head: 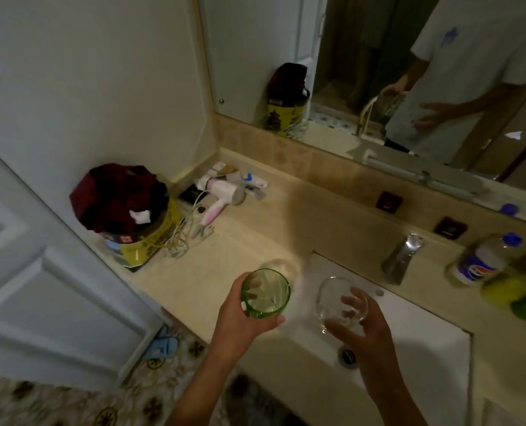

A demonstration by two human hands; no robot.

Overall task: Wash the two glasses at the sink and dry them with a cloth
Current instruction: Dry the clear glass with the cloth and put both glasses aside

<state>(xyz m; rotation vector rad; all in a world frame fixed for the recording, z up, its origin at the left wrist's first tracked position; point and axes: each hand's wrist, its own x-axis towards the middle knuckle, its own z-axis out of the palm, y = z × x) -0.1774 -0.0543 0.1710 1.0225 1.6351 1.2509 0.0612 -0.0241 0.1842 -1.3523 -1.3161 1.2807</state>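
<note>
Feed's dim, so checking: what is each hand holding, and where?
Left hand grips the green glass around its side. Right hand grips the clear glass around its lower body, over the sink.

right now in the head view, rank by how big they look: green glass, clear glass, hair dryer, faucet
1. hair dryer
2. green glass and clear glass: about alike, and both are nearer the camera, so not ranked
3. faucet: close to the glasses, unsure
</note>
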